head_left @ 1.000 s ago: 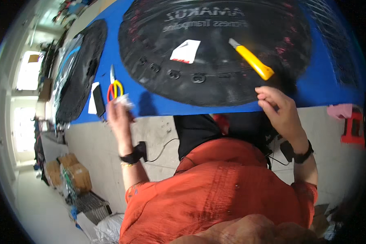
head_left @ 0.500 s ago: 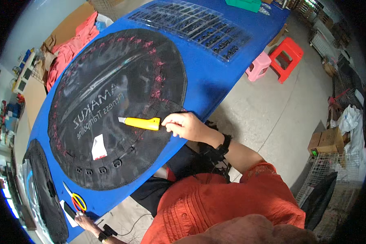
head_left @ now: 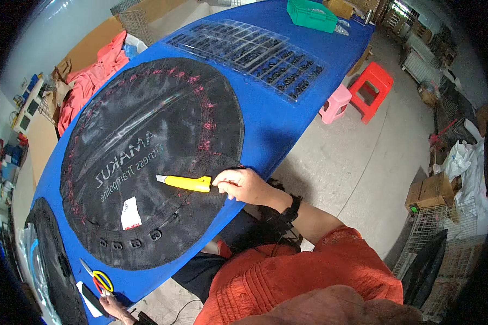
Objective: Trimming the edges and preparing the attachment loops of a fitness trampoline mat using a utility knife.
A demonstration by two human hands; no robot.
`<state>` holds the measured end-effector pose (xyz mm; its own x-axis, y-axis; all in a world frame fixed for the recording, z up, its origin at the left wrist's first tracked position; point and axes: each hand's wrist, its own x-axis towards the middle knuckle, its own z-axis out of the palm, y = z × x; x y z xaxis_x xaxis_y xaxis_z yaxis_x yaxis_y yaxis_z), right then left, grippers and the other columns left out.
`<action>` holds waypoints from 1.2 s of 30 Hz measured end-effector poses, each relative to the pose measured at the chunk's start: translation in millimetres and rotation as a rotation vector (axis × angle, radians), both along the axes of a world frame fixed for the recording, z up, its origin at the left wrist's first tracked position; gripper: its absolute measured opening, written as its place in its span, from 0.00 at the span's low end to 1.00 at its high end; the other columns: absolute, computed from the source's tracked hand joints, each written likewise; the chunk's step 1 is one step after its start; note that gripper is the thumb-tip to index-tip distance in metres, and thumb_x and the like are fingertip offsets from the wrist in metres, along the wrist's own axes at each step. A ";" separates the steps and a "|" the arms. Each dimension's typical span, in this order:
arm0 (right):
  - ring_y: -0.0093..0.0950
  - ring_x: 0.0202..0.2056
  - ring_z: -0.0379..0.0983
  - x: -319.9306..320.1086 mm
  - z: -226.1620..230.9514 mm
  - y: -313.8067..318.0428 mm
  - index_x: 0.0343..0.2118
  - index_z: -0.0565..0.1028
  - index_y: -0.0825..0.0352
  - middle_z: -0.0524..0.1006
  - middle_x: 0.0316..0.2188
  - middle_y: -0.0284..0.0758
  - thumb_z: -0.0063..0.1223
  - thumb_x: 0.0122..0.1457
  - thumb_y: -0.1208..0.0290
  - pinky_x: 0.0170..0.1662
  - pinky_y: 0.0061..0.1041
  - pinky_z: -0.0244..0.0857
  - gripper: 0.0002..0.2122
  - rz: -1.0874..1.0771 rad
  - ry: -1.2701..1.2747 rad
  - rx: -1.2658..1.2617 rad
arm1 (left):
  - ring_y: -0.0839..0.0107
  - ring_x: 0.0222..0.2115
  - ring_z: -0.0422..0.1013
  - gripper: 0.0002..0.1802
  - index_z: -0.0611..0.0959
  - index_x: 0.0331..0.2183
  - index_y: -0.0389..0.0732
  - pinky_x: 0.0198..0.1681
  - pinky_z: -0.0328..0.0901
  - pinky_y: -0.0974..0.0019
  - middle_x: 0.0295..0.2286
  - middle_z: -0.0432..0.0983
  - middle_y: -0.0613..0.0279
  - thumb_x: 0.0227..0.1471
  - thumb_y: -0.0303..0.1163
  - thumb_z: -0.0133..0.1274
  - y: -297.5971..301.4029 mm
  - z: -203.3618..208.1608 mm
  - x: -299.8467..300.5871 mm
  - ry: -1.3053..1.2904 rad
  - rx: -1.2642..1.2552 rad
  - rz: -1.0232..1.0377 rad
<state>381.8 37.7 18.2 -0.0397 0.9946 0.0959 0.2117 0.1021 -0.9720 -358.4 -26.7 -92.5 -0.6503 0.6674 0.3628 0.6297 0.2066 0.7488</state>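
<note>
Head view: the camera has swung toward the person's right since 1.0 s ago, bringing a green bin (head_left: pixel 312 20) and a red stool (head_left: pixel 382 81) well into sight. Since 0.5 s ago everything sits slightly lower in the view, while the layout on the blue table (head_left: pixel 271 130) matches.

The right hand (head_left: pixel 248 187), apart from the yellow knife (head_left: pixel 187 183) 1.0 s ago, is now just beside its rear end; I cannot tell if they touch. Its fingers are curled, thumb and index tips drawn together, with nothing discernible between them.

The left hand (head_left: pixel 115 307) is at the near table edge, by the handles of the scissors (head_left: pixel 94 273). A small white item (head_left: pixel 105 293) shows at its fingertips; whether they pinch it, I cannot tell.

The knife lies on the round black mat (head_left: pixel 141 122), near a white label (head_left: pixel 130 214) and 4 black fittings (head_left: pixel 155 234).
</note>
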 end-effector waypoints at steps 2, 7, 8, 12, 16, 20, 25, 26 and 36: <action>0.21 0.25 0.79 -6.6 1.4 5.5 0.45 0.81 0.67 0.83 0.29 0.32 0.56 0.67 0.71 0.31 0.24 0.74 0.08 0.037 0.002 0.014 | 0.72 0.29 0.69 0.13 0.78 0.40 0.35 0.34 0.65 0.68 0.30 0.74 0.65 0.65 0.36 0.56 -17.7 -0.1 -26.7 -0.091 -0.026 -0.031; 0.20 0.25 0.79 -18.7 1.1 14.2 0.45 0.81 0.67 0.83 0.30 0.32 0.56 0.66 0.72 0.31 0.24 0.75 0.08 0.091 0.012 -0.013 | 0.68 0.29 0.72 0.15 0.79 0.37 0.34 0.35 0.68 0.63 0.28 0.76 0.62 0.60 0.39 0.59 -44.0 -11.9 -95.9 0.133 -0.037 0.053; 0.20 0.25 0.79 -13.8 -1.4 11.9 0.45 0.81 0.67 0.83 0.30 0.32 0.56 0.66 0.72 0.31 0.24 0.75 0.08 0.072 0.003 -0.015 | 0.67 0.30 0.73 0.15 0.79 0.36 0.35 0.37 0.68 0.62 0.28 0.77 0.61 0.59 0.39 0.58 -31.4 -10.2 -88.5 0.349 -0.155 0.041; 0.20 0.25 0.79 -1.0 -3.8 2.3 0.46 0.81 0.67 0.83 0.30 0.31 0.56 0.66 0.72 0.31 0.24 0.75 0.09 0.029 -0.032 -0.006 | 0.60 0.33 0.75 0.14 0.78 0.32 0.39 0.45 0.68 0.58 0.28 0.79 0.58 0.53 0.42 0.56 5.3 18.4 -47.8 1.239 -0.587 0.017; 0.20 0.25 0.79 -12.5 4.8 9.6 0.46 0.80 0.67 0.83 0.30 0.31 0.56 0.66 0.72 0.31 0.24 0.74 0.09 0.074 -0.019 -0.036 | 0.69 0.32 0.76 0.06 0.77 0.31 0.40 0.41 0.70 0.67 0.29 0.77 0.64 0.60 0.27 0.46 -16.3 5.3 -73.5 1.497 -0.708 0.168; 0.20 0.25 0.79 -9.5 -0.6 10.1 0.46 0.80 0.67 0.83 0.30 0.32 0.55 0.67 0.71 0.31 0.24 0.74 0.09 0.073 -0.008 -0.020 | 0.69 0.32 0.76 0.06 0.78 0.32 0.40 0.40 0.70 0.66 0.29 0.77 0.63 0.60 0.28 0.47 -4.5 -1.8 -68.0 1.454 -0.705 0.148; 0.20 0.25 0.78 -9.5 3.1 8.4 0.46 0.80 0.67 0.83 0.31 0.31 0.55 0.67 0.71 0.31 0.24 0.74 0.09 0.066 0.006 -0.038 | 0.69 0.31 0.76 0.06 0.78 0.32 0.39 0.40 0.70 0.65 0.29 0.77 0.63 0.60 0.29 0.48 2.7 -6.0 -59.8 1.379 -0.710 0.145; 0.20 0.25 0.78 -9.5 2.5 8.9 0.46 0.80 0.67 0.83 0.31 0.31 0.55 0.67 0.71 0.31 0.24 0.74 0.09 0.064 0.005 -0.038 | 0.68 0.31 0.76 0.06 0.78 0.32 0.39 0.40 0.70 0.65 0.29 0.77 0.62 0.60 0.29 0.48 3.9 -6.3 -58.4 1.365 -0.712 0.144; 0.19 0.27 0.79 -6.8 -5.1 11.4 0.47 0.81 0.67 0.85 0.34 0.33 0.51 0.68 0.75 0.30 0.21 0.75 0.09 0.094 -0.043 0.021 | 0.68 0.31 0.76 0.08 0.79 0.32 0.37 0.38 0.70 0.64 0.28 0.77 0.61 0.59 0.32 0.51 17.1 -7.5 -43.9 1.224 -0.725 0.139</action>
<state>375.1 49.1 13.1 -0.1372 0.9841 0.1124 0.2417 0.1433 -0.9597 -402.4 -9.6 -100.0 -0.2565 0.9029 0.3450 0.7343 0.4142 -0.5379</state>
